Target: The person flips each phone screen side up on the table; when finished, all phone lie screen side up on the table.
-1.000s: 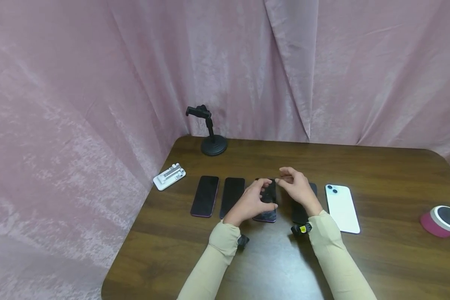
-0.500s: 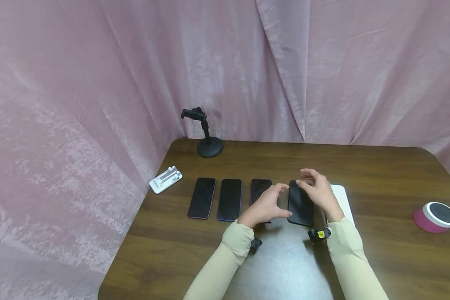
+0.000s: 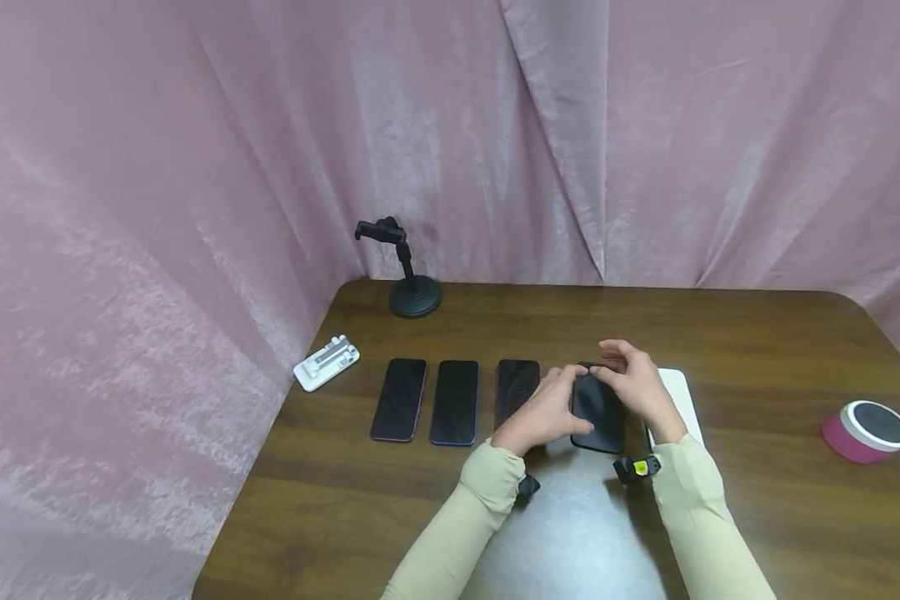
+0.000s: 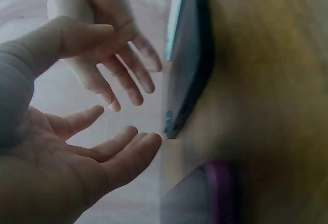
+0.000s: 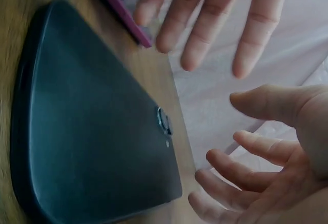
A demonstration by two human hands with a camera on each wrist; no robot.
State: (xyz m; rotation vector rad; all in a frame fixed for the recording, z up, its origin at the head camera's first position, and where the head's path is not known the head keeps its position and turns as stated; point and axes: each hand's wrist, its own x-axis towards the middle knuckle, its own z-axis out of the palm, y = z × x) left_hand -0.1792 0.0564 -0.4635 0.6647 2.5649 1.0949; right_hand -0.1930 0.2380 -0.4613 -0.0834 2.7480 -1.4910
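Note:
A dark phone (image 3: 598,417) lies flat on the table under both hands, back up, its camera lens showing in the right wrist view. My left hand (image 3: 543,412) hovers over its left edge, fingers spread and thumb apart. Above the phone's far right part hangs my right hand (image 3: 637,387), fingers loosely bent. Neither hand holds anything; in the right wrist view a gap separates the fingers from the phone (image 5: 92,126). Left of it is a phone with a purple edge (image 3: 516,387), partly covered by the left hand. A white phone (image 3: 678,396) lies partly behind the right forearm.
Two more dark phones (image 3: 399,400) lie in the row at left. A white folding stand (image 3: 326,363) rests near the table's left edge. A black phone holder (image 3: 414,296) stands at the back. At right sits a pink and white round object (image 3: 867,432).
Both hands have moved right, from above the purple-edged phone to above the dark phone. In the last half second the left hand has drifted closer to the right one, which is nearly still.

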